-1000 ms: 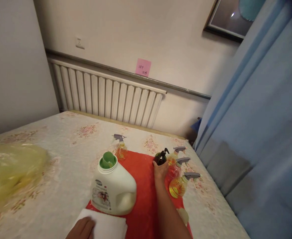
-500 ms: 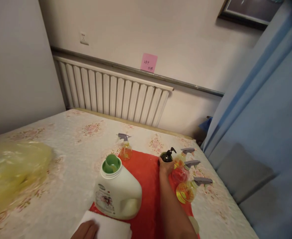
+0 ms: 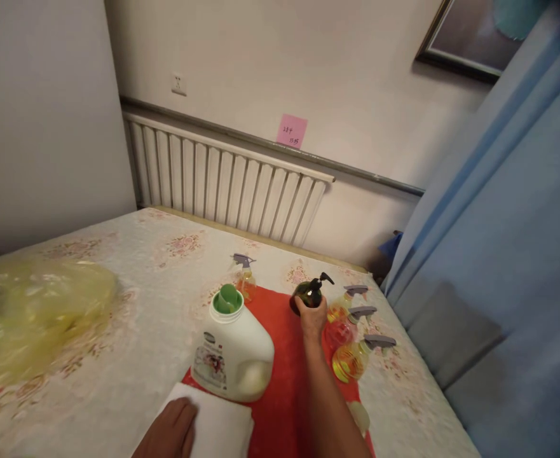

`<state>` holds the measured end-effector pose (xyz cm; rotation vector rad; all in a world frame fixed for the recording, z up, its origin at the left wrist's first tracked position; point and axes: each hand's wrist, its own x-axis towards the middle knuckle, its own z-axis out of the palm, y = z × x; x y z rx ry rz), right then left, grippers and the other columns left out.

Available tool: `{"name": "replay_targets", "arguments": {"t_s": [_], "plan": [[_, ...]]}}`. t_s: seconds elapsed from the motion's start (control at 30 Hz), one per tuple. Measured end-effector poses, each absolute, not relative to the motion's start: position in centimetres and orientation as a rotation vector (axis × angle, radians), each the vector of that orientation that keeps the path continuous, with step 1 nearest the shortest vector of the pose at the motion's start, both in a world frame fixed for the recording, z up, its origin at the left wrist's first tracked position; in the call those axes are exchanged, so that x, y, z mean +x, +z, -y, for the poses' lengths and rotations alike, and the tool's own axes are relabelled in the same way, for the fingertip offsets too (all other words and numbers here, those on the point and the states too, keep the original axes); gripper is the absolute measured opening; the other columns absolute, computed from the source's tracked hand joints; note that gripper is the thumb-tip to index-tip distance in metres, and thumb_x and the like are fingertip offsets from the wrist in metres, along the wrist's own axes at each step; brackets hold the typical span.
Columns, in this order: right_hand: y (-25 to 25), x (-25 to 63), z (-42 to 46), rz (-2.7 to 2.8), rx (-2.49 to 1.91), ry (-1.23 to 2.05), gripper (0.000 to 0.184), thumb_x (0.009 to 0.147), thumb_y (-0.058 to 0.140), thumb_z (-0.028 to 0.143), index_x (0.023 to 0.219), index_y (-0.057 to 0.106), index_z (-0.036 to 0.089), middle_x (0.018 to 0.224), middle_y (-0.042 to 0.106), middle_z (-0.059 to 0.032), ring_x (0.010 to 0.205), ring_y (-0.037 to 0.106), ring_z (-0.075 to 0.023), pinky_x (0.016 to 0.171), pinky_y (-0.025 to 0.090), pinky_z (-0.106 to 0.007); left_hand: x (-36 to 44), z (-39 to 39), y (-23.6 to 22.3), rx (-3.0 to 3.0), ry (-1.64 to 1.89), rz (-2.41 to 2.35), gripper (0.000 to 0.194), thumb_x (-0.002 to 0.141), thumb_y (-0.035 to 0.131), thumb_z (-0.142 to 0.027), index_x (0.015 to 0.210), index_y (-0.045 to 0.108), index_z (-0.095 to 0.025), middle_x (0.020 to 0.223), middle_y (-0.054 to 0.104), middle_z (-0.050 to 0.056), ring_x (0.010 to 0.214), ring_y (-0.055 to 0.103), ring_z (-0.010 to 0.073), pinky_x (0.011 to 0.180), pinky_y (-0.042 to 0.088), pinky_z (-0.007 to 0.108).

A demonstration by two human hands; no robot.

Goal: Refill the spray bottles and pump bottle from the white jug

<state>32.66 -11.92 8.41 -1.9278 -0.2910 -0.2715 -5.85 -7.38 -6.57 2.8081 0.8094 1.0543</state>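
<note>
Yellow bag: thin, glossy, translucent plastic bag (image 3: 41,318), crumpled into a low mound; contents indistinct.
Table cover: pale, smooth table cover (image 3: 141,273) printed with pink floral sprays, lying beneath the whole group.
Left hand: left hand (image 3: 171,429) resting on the folded cloth, fingers side by side; whether they pinch the fabric cannot be told.
Folded cloth: white, soft-looking folded cloth (image 3: 220,423), squared at its corners, just in front of the jug.
White jug: opaque, round-shouldered jug (image 3: 234,362) with a moulded handle and a printed label, upright; a green cup (image 3: 228,298) sits in its mouth.
Left spray bottle: clear left spray bottle (image 3: 247,284) with grey trigger head, behind the jug.
Red cloth: flat red cloth (image 3: 280,343) under the jug.
Right hand: right hand (image 3: 313,321) clamped around the pump bottle, thumb on its left side.
Pump bottle: dark, shiny, rounded pump bottle (image 3: 307,294) with black nozzle pointing right, at the red cloth's far edge; fill level not discernible.
Right spray bottles: three transparent spray bottles (image 3: 349,362) in a row, yellow, pink and yellow, with grey triggers.
Curtain: blue, softly pleated curtain (image 3: 508,254).
</note>
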Motion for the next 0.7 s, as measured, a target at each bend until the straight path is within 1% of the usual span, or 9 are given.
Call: {"name": "replay_targets", "arguments": {"t_s": [0.1, 0.17, 0.23, 0.33, 0.43, 0.5, 0.6, 0.7], "plan": [[9.6, 29.9, 14.8, 0.347, -1.898, -0.265, 0.080, 0.056, 0.077, 0.050, 0.123, 0.060, 0.010, 0.119, 0.068, -0.0195, 0.109, 0.065, -0.0329, 0.096, 0.049, -0.039, -5.6, 7.7, -5.2, 2.767, 1.002, -0.798, 0.017, 0.092, 0.051, -0.028, 0.104, 0.063, -0.027, 0.106, 0.069, 0.005, 0.097, 0.067, 0.0239, 0.088, 0.057, 0.037], [9.6, 27.9, 17.2, 0.370, -1.889, -0.242, 0.080, 0.056, 0.077, 0.049, 0.123, 0.060, 0.008, 0.118, 0.069, -0.0192, 0.108, 0.066, -0.0330, 0.096, 0.050, -0.039, -5.4, 7.9, -4.6, 2.741, 0.958, -0.800, 0.016, 0.093, 0.050, -0.025, 0.102, 0.063, -0.025, 0.103, 0.068, 0.006, 0.096, 0.065, 0.0241, 0.087, 0.055, 0.038], [8.8, 25.8, 19.6, 0.388, -1.886, -0.200, 0.078, 0.054, 0.079, 0.047, 0.120, 0.063, 0.009, 0.114, 0.071, -0.0176, 0.104, 0.067, -0.0338, 0.094, 0.051, -0.041, -5.3, 8.0, -4.1, 2.727, 0.906, -0.801, 0.017, 0.094, 0.047, -0.023, 0.097, 0.063, -0.023, 0.098, 0.066, 0.006, 0.093, 0.064, 0.0240, 0.086, 0.053, 0.039], [6.5, 22.5, 23.2, 0.396, -1.862, -0.076, 0.081, 0.052, 0.081, 0.043, 0.124, 0.062, 0.010, 0.120, 0.070, -0.0172, 0.109, 0.066, -0.0352, 0.097, 0.051, -0.043, -5.2, 8.3, -3.1, 2.716, 0.821, -0.821, 0.021, 0.094, 0.042, -0.020, 0.089, 0.063, -0.022, 0.092, 0.064, 0.006, 0.088, 0.061, 0.0235, 0.084, 0.051, 0.039], [4.1, 19.3, 26.3, 0.465, -1.812, 0.049, 0.079, 0.052, 0.081, 0.037, 0.125, 0.063, 0.012, 0.118, 0.072, -0.0148, 0.108, 0.068, -0.0340, 0.097, 0.053, -0.041, -5.1, 8.6, -2.2, 2.704, 0.763, -0.819, 0.022, 0.093, 0.041, -0.019, 0.085, 0.062, -0.021, 0.091, 0.063, 0.007, 0.089, 0.059, 0.0238, 0.086, 0.050, 0.040], [3.0, 17.4, 28.1, 0.497, -1.799, 0.071, 0.078, 0.050, 0.081, 0.031, 0.124, 0.065, 0.012, 0.119, 0.072, -0.0149, 0.111, 0.068, -0.0353, 0.099, 0.053, -0.042, -5.1, 8.7, -1.8, 2.693, 0.748, -0.813, 0.022, 0.092, 0.042, -0.019, 0.084, 0.061, -0.021, 0.091, 0.063, 0.006, 0.090, 0.059, 0.0239, 0.087, 0.049, 0.039], [2.6, 15.2, 30.1, 0.541, -1.801, 0.106, 0.075, 0.049, 0.080, 0.023, 0.123, 0.066, 0.015, 0.120, 0.073, -0.0133, 0.115, 0.067, -0.0364, 0.102, 0.052, -0.045, -5.0, 8.5, -1.6, 2.693, 0.736, -0.801, 0.021, 0.091, 0.042, -0.017, 0.083, 0.060, -0.021, 0.091, 0.062, 0.007, 0.091, 0.058, 0.0244, 0.088, 0.048, 0.039], [2.9, 13.8, 31.4, 0.578, -1.801, 0.184, 0.075, 0.050, 0.076, 0.018, 0.124, 0.065, 0.014, 0.121, 0.073, -0.0126, 0.115, 0.067, -0.0349, 0.104, 0.052, -0.044, -4.8, 8.1, -1.6, 2.728, 0.682, -0.779, 0.021, 0.090, 0.042, -0.015, 0.082, 0.060, -0.020, 0.091, 0.062, 0.008, 0.092, 0.058, 0.0253, 0.089, 0.047, 0.040]]}}
